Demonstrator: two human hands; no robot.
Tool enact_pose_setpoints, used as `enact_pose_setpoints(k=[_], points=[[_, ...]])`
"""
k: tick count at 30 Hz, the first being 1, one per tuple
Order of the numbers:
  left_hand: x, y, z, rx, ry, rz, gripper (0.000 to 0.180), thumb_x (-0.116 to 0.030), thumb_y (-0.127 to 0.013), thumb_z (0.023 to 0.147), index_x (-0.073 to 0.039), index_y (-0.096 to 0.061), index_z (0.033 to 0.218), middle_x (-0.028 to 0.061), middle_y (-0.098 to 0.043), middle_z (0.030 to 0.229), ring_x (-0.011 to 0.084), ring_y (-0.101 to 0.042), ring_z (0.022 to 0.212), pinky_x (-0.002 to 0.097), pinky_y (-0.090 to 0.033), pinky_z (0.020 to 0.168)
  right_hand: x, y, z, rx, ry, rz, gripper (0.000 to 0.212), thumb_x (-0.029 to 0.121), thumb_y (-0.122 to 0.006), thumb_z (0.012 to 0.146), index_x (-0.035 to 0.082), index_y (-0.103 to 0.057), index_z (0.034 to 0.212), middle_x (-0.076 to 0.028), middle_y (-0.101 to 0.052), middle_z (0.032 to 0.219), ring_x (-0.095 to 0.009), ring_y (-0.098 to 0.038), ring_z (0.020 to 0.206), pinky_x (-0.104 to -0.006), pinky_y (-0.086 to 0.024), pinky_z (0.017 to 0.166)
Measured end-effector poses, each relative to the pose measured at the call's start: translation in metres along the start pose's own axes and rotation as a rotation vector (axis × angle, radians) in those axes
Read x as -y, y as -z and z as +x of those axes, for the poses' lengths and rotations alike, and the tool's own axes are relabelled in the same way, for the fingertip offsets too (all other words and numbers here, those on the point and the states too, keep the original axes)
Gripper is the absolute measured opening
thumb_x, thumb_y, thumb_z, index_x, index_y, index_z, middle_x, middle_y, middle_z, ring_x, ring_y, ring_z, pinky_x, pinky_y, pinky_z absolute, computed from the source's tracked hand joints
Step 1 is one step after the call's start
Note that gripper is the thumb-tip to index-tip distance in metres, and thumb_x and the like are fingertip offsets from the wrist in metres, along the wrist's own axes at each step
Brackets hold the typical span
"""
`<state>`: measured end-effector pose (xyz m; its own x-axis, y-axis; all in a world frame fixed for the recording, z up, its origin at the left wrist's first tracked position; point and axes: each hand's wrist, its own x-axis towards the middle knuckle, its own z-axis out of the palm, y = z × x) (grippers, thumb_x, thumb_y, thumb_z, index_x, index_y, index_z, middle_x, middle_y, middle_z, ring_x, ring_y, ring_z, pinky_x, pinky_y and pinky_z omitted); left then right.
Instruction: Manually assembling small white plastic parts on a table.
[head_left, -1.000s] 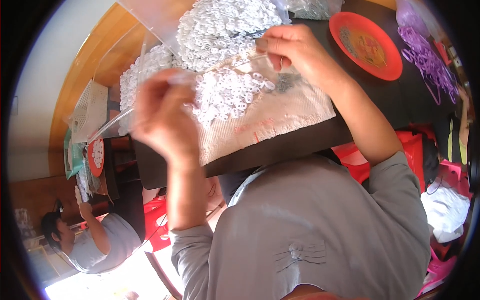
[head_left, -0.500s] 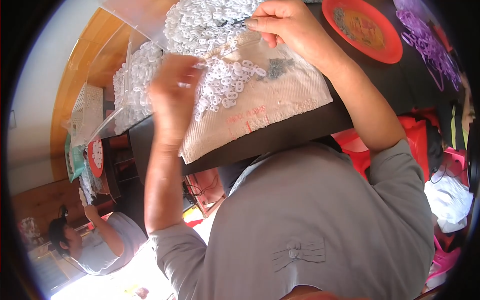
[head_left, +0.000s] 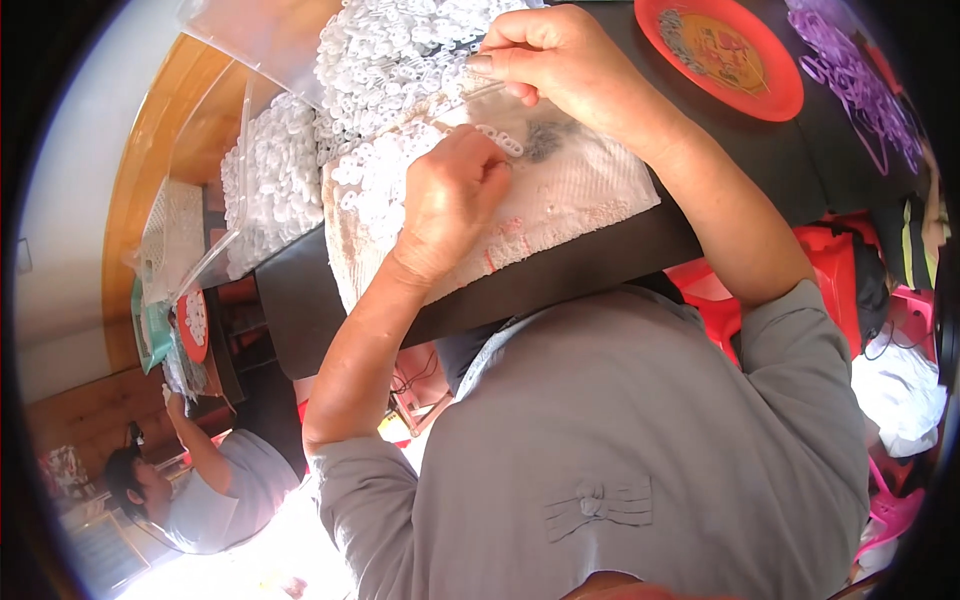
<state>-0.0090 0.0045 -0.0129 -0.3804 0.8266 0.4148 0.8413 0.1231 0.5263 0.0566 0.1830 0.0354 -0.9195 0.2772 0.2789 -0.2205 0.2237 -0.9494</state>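
Note:
A beige towel [head_left: 590, 185] covers part of the dark table, with small white plastic pieces [head_left: 370, 180], each with holes, spread over its left half. Over these pieces is my left hand [head_left: 455, 200], its fingers curled closed; whatever they may hold is hidden. At the towel's far edge my right hand [head_left: 560, 55] pinches thumb and forefinger together, beside a large heap of white pieces [head_left: 395, 60]. Anything in that pinch is too small to make out. A short row of white pieces [head_left: 500, 138] and a patch of tiny grey bits [head_left: 550, 140] lie between my hands.
A clear plastic bin [head_left: 275, 170] with more white pieces stands at the left. An orange-red plate [head_left: 785, 95] holding small grey bits lies far right, near purple cords [head_left: 855, 80]. Another person [head_left: 220, 480] works at the lower left, by a red plate [head_left: 192, 325].
My left hand has swung right and slightly down across the towel, its fingers now curled. My right hand has shifted slightly left, still pinched. The co-worker's raised hand has moved a little.

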Motion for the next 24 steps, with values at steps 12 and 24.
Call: enact_pose_setpoints(k=[12,24], points=[[-0.008,0.017,0.011,-0.157,0.7,-0.881,0.014,-0.007,-0.065,0.086,0.005,-0.065,0.091,0.0091,-0.063,0.073,0.0105,-0.054,0.053,0.0222,-0.039,0.045,-0.007,0.006,0.0,0.365,-0.112,-0.273,0.017,0.014,-0.057,0.09,0.0,-0.057,0.08,0.0,-0.051,0.063,-0.007,-0.047,0.055,-0.0244,-0.039,0.051],[-0.014,0.007,0.036,-0.23,0.601,-0.689,0.011,-0.005,-0.06,0.084,0.004,-0.065,0.089,0.0057,-0.063,0.07,0.0075,-0.052,0.053,0.0217,-0.041,0.047,-0.016,0.011,0.005,0.276,-0.149,-0.215,0.014,0.011,-0.055,0.089,0.0,-0.058,0.08,-0.001,-0.052,0.064,-0.008,-0.049,0.058,-0.0257,-0.041,0.053]])
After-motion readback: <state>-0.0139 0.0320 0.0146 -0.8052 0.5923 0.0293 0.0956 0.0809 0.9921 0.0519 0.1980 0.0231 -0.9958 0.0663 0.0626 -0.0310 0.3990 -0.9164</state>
